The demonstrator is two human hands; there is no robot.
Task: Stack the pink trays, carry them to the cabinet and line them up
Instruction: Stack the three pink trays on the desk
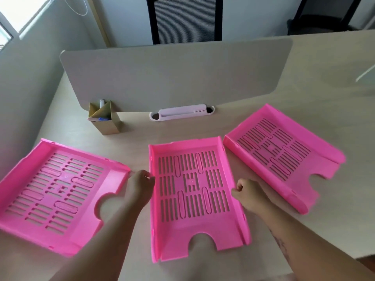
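left hand [140,188]: curled at left wall of middle tray [192,196], fingertips on or just at the rim near mid-length; fingers bent, firm grasp vs. mere touch not clear
right hand [248,194]: curled almost to a fist at right wall of same tray, knuckles up, thumb side against the rim; grip not confirmable
forearms: both bare, entering from bottom edge, angled inward toward middle tray
middle tray: pink, slotted floor, flat on desk [140,136], long axis toward the viewer, notched open end nearest the viewer, between the two hands
left tray [60,196]: pink, same slotted pattern, flat on desk, rotated so notched end points right toward left forearm; near corner just beside left hand, untouched
right tray [284,157]: pink, same pattern, flat on desk, turned diagonally, notched end toward lower right; far corner close to middle tray's far right corner, apart from right hand
stacking: none, all three trays side by side in single layer
desk: light wood-look top, trays across near half
pen holder [104,118]: tan box behind left tray, against divider, couple of pens inside
cable slot [181,113]: white oval insert at divider foot, behind middle tray
divider [174,78]: grey panel upright along far desk edge
chair [184,19]: dark frame, mesh back, past divider
window [12,15]: top left, bright
cabinet: not seen
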